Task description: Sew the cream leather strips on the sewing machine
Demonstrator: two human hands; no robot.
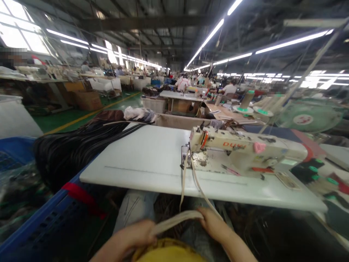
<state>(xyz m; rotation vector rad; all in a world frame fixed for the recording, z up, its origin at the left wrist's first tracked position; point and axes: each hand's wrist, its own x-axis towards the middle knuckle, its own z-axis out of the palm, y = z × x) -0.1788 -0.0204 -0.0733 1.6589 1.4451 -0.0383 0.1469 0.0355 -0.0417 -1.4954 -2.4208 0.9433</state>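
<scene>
A beige strap [174, 222] runs between my two hands, bowed upward over my lap. My left hand [140, 233] is closed around one end of it, low in the view. Around the other end my right hand [212, 222] is closed, below the table's front edge. Two narrow beige strips [184, 178] hang from the needle area of the sewing machine [245, 147] over the table edge. One drops toward the strap, and the other passes down beside my right hand. Whether they join the held strap I cannot tell.
The white sewing table [147, 153] spans the middle. Long black strips [81, 145] lie heaped over its left end. A blue plastic basket [49, 214] with a red band stands at my left. Thread cones [247, 100] stand behind the machine, and people sit farther back.
</scene>
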